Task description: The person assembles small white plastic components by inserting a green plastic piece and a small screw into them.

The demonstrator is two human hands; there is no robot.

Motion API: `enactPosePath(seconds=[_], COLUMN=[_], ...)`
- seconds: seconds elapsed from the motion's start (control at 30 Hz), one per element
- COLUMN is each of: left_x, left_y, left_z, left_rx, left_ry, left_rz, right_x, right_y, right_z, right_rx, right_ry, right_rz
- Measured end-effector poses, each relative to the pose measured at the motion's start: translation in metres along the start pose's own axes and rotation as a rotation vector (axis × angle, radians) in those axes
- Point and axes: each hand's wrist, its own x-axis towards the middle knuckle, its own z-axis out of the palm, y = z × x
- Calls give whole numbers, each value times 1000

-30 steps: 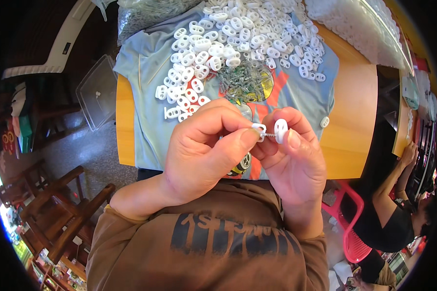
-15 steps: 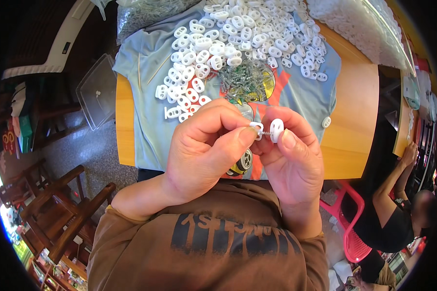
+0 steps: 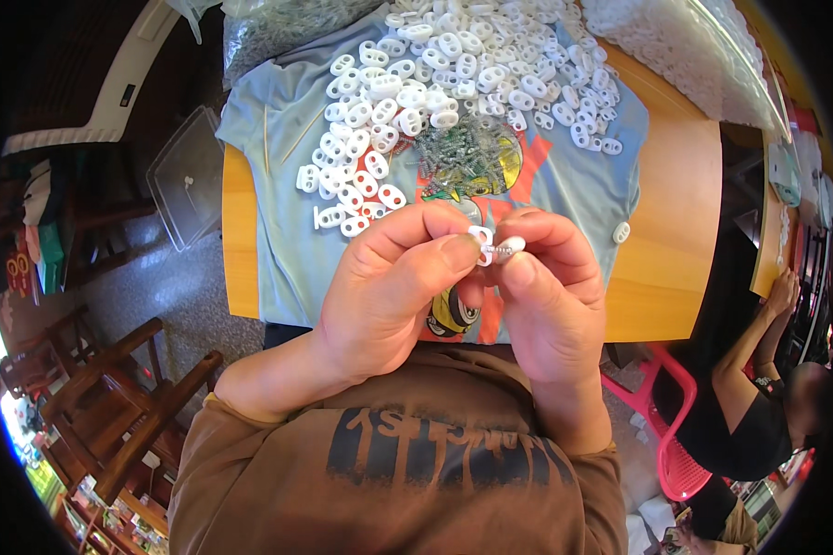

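Between the fingertips of my left hand [image 3: 379, 282] is a white plastic cord-lock piece [image 3: 482, 239] with holes. A small metal spring [image 3: 503, 251] bridges the short gap from it to a second white cord-lock piece [image 3: 516, 243], which my right hand [image 3: 560, 291] pinches. That second piece is tilted, so its holes do not show. My fingers partly cover both pieces. Beyond my hands lies a heap of loose metal springs [image 3: 465, 153]. Behind and left of it spreads a large pile of white two-holed cord-lock pieces [image 3: 416, 97].
A blue-grey printed cloth [image 3: 583, 190] covers much of the wooden table [image 3: 671, 240]. One loose white piece [image 3: 622, 231] sits near the cloth's right edge. Clear bags of springs [image 3: 292, 37] and white pieces [image 3: 685, 69] stand at the back. A pink chair [image 3: 680, 467] and another person [image 3: 745, 356] are at right.
The right-hand piece has turned from showing its holed face to lying tilted. Both hands have shifted slightly left, and the two pieces are closer together, with the spring still between them.
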Motion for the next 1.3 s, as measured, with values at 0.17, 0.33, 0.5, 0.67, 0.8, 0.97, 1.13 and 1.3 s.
enactPosePath(seconds=[0.17,0.33,0.5,0.67,0.8,0.97,1.13,1.3], left_x=[1,3,1,-1,-1,1,1,2], left_y=[-3,-3,-5,-10,-12,-14,-14,-16], left_z=[2,0,-1,-2,-7,-5,-5,-9], left_rx=[-69,56,86,81,233,276,282,322], left_ry=[-20,-60,-36,97,54,66,55,44], left_rz=[32,74,78,76,122,138,158,174], right_x=[-2,-5,-7,-6,-5,-6,-4,-5], right_y=[-3,-6,-7,-5,-4,-3,-3,-1], right_z=[0,-2,-5,-8,-8,-9,-9,-13], right_rx=[-36,-85,-96,-144,-153,-161,-171,-336], right_ry=[-62,-57,-26,-10,-13,-28,-61,-70], right_rz=[9,-2,2,-120,-154,-163,-179,-260])
